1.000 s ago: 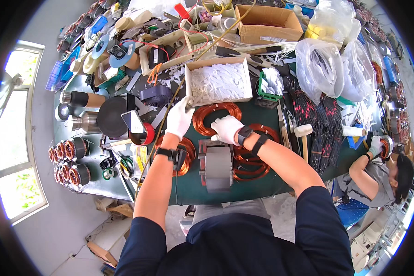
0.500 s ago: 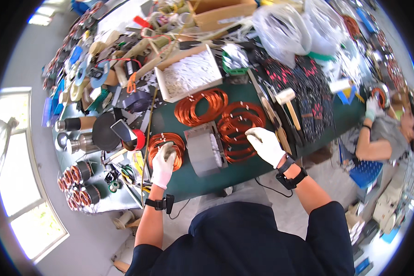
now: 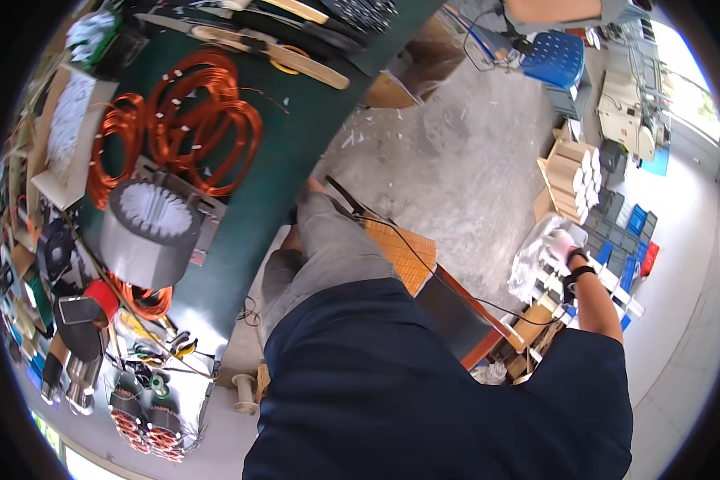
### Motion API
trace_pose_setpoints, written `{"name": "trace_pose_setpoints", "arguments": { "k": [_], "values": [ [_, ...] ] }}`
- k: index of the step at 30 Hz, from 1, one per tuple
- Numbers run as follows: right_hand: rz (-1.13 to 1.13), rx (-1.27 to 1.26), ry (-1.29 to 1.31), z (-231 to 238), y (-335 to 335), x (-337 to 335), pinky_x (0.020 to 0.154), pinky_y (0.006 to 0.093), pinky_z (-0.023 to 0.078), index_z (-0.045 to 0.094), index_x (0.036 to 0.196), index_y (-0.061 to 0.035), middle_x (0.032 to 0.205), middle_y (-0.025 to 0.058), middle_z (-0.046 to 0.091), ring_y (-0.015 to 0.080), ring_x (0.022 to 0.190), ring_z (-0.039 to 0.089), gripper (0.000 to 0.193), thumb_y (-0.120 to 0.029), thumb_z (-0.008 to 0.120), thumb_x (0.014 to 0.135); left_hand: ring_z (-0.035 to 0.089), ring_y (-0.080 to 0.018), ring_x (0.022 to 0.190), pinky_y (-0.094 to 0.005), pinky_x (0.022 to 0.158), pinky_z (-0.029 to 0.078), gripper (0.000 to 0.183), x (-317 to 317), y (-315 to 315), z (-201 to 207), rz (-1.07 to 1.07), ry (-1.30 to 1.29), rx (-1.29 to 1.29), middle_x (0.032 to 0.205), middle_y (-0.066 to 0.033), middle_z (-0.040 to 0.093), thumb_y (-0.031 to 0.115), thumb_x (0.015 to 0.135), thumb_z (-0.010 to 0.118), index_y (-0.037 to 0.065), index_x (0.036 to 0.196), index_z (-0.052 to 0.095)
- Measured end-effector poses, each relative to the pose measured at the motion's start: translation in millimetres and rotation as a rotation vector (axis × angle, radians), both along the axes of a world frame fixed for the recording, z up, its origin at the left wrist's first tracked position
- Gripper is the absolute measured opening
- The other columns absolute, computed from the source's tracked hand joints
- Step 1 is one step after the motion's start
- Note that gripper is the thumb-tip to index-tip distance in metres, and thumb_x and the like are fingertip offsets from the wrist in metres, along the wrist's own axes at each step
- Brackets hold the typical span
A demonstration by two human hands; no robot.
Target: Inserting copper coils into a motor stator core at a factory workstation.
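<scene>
My right hand, in a white glove with a black wrist strap, reaches out to the right. It is at a crumpled white plastic bag beside shelving, and its fingers are too blurred to make out. My left hand is out of view. On the green bench stands a grey motor stator core, its slots lined with white strips. Loose copper wire coils with small white ties lie beyond it, and another copper coil is partly hidden behind the core.
A box of white strips sits on the green bench. Finished wound stators stand at the lower left. White rolls in a carton and a blue stool are to the right. A black cable crosses above a red-edged dark surface.
My body and view have turned right. My right hand has left the copper coils and reached to the white bag. The left hand, earlier on a coil, has gone out of view.
</scene>
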State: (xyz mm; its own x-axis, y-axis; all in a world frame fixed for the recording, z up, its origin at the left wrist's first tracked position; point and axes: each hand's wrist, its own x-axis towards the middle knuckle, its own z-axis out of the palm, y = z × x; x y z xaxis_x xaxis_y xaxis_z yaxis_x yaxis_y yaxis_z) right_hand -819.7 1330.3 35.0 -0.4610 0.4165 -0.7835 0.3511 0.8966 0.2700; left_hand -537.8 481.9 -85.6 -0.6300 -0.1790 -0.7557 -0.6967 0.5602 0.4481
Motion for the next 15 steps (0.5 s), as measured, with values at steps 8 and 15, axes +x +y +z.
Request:
{"name": "trace_pose_setpoints", "arguments": {
  "k": [8, 15],
  "values": [
    [-0.843, -0.414, -0.542, -83.1, -277.8, 73.3, 0.108, 0.0581, 0.047, 0.037, 0.158, -0.0049, 0.161, 0.0198, 0.042, 0.0384, 0.141, 0.048, 0.084, -0.062, 0.057, 0.1, 0.073, -0.0308, 0.098, -0.0388, 0.087, 0.057, 0.03, 29.2, 15.0, 8.3, -0.113, -0.019, -0.061, 0.106, -0.0178, 0.075, 0.013, 0.097, 0.064, -0.002, 0.122, 0.07],
    [-0.889, -0.563, -0.158, -155.5, -399.3, 113.1, 0.09, 0.0343, 0.054, 0.066, 0.125, 0.0098, 0.105, 0.0153, 0.075, 0.0245, 0.096, 0.07, 0.053, -0.037, 0.066, 0.1, 0.072, -0.0301, 0.097, -0.038, 0.088, 0.056, 0.028, 41.1, 2.0, 23.1, -0.18, -0.025, -0.145, 0.105, -0.0173, 0.075, 0.015, 0.097, 0.063, -0.001, 0.119, 0.071]
  ]
}}
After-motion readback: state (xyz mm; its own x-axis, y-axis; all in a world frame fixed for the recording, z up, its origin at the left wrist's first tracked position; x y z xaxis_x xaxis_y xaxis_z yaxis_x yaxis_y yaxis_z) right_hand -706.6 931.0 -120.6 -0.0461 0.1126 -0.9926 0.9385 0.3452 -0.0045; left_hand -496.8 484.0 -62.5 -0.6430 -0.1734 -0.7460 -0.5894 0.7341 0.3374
